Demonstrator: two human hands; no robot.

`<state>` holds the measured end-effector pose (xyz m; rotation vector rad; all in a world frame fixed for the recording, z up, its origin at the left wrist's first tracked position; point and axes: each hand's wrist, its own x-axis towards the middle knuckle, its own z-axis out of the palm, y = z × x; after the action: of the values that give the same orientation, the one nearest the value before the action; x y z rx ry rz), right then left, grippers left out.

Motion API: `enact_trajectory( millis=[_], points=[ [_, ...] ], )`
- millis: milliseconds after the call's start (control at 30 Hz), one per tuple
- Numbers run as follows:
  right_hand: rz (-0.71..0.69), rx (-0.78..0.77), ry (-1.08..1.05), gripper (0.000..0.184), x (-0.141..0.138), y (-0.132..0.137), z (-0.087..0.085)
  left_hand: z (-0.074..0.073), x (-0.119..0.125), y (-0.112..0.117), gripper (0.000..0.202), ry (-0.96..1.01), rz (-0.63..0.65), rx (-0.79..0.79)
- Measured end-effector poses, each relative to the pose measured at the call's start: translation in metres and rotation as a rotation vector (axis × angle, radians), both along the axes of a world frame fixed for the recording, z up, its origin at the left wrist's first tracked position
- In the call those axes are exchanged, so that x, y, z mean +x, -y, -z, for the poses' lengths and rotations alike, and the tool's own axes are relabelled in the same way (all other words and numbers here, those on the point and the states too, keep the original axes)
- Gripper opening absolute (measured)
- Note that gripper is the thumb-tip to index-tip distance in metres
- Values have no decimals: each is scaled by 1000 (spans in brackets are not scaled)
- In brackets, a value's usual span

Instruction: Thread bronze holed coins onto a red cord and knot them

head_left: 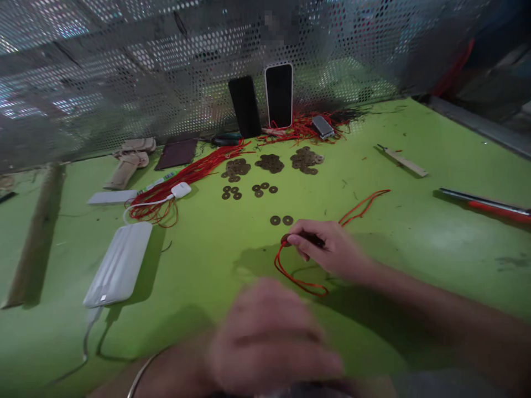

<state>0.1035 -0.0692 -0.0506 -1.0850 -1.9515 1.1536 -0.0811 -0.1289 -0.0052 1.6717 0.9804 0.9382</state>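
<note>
My right hand is closed in a pinch on a coin tied with red cord; more dark brown pieces show between its fingers. A loop of red cord hangs below the hand, and another length of it runs out behind. My left hand is blurred, close to the camera, with its fingers curled inward. What it may hold is hidden. Just beyond the right hand, two holed coins lie side by side on the green table.
Small groups of coins and larger coin piles lie farther back. Left are red cords and a white power bank with cables. Two phones lean on the perforated metal screen. A cutter-like tool lies right.
</note>
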Motion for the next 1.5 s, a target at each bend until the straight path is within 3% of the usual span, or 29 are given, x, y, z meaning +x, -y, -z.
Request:
enact_trajectory(
  millis=[100, 133, 167, 267, 333, 400, 567, 867, 933, 1000, 1067, 1133, 1200, 1267, 1500],
  points=[
    [-23, -2, -57, 29, 1, 0, -2, 7, -14, -25, 21, 54, -343, 366],
    [-20, 12, -59, 29, 2, 0, -2, 10, -17, -32, 21, 14, -410, 374],
    [-14, 26, -52, 29, 2, -1, -3, 14, -19, -39, 18, -34, -420, 315],
    [9, 59, -25, 26, 2, -1, -5, 22, -18, -47, 15, -141, -211, -6],
    [10, 92, -19, 24, 2, 0, -5, 24, -13, -45, 17, -131, -110, -104],
    [-1, 135, -13, 21, 1, 1, -4, 25, -8, -41, 17, -94, -98, -145],
    [-36, 209, 1, 17, -2, 4, 0, 30, -3, -37, 14, -67, -155, -133],
    [-37, 139, 42, 34, -5, 7, -3, 32, -6, -36, 8, -156, -201, 98],
    [-16, 188, 38, 32, -5, 7, -1, 30, -8, -37, 7, -168, -229, 129],
    [48, 379, 42, 28, -6, 9, 3, 28, -10, -38, 6, -168, -282, 143],
    [113, 691, 63, 32, -8, 13, 5, 26, -12, -39, 7, -156, -346, 141],
    [62, 966, 111, 24, -11, 18, 5, 25, -12, -39, 8, -128, -392, 133],
    [-57, 1080, 153, 10, -14, 22, 3, 24, -11, -40, 9, -96, -412, 118],
    [-116, 1078, 182, 13, -16, 24, 2, 22, -10, -40, 9, -69, -419, 92],
    [90, 878, 242, 24, -12, 15, 8, 19, -12, -40, 14, 45, -492, -57]
  ],
)
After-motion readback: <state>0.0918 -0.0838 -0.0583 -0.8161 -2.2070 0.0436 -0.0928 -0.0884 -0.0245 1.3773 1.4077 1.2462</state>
